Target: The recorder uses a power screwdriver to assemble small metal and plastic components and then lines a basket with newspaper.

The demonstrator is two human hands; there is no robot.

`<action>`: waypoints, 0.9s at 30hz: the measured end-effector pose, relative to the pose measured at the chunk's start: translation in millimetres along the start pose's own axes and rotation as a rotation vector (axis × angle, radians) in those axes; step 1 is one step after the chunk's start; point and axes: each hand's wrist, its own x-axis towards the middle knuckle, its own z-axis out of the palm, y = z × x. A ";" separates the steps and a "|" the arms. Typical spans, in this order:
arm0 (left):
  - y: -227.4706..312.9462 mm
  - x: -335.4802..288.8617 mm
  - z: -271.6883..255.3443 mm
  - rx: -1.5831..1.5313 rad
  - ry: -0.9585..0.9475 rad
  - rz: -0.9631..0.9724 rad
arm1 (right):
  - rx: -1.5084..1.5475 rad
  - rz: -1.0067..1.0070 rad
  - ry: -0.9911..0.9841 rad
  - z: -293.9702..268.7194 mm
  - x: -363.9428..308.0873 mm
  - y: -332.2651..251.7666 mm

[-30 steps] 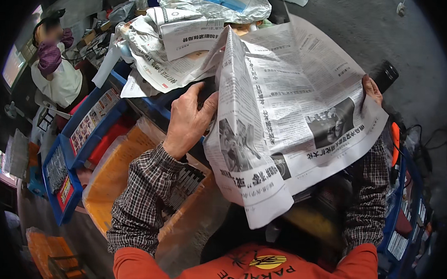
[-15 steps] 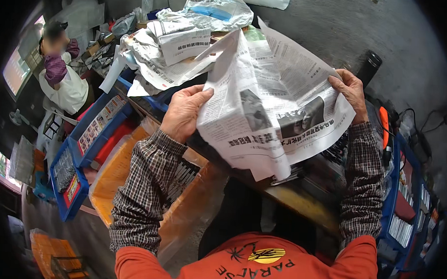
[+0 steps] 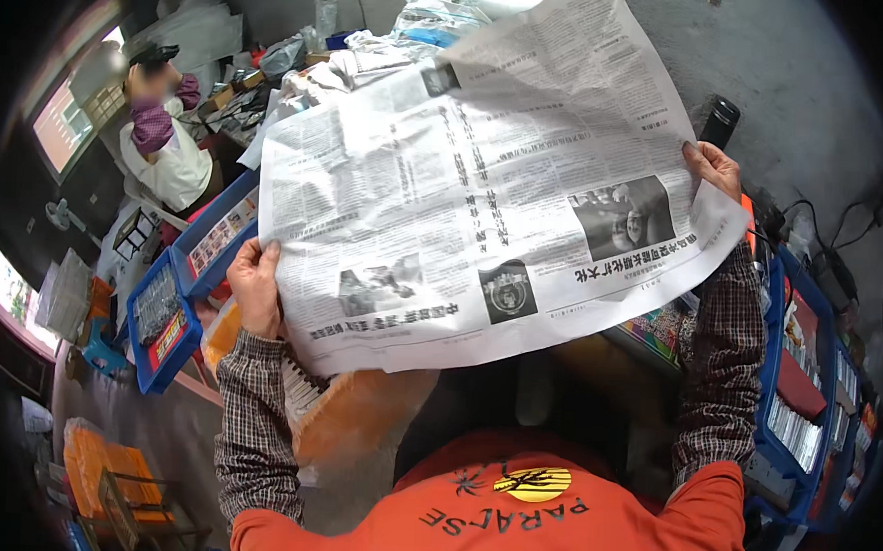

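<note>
A wide newspaper sheet [image 3: 415, 205] is spread out between my two hands, printed with columns and several dark photos. My left hand [image 3: 256, 289] pinches its left edge near the lower corner. At the right edge my right hand [image 3: 712, 169] grips the paper with the thumb on top. The sheet slants up to the right and its lower edge sags toward me. It covers most of the workbench beneath it. Under its lower right side a dark, speckled patch of the bench's contents [image 3: 661, 329] shows.
Blue bins [image 3: 153, 327] stand at the left, and more blue bins [image 3: 801, 390] with packed items at the right. Orange bags [image 3: 357, 410] lie below the bench. A black cylinder [image 3: 721, 123] stands by the wall. Another person [image 3: 166, 150] sits far left.
The newspaper, folded and crumpled before, is now stretched open. My left hand has moved out to the left and down; my right hand has stayed near the same place.
</note>
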 end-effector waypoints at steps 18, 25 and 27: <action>-34.2 -86.8 -153.6 0.615 0.379 0.064 | -0.206 -0.133 -0.428 161.3 -46.7 -41.9; -33.0 -114.7 -171.2 0.844 0.631 -0.095 | -0.498 -0.385 -0.319 243.4 -55.2 -38.0; -37.8 -117.4 -178.1 0.813 0.651 -0.112 | -0.503 -0.432 -0.273 262.1 -52.9 -33.6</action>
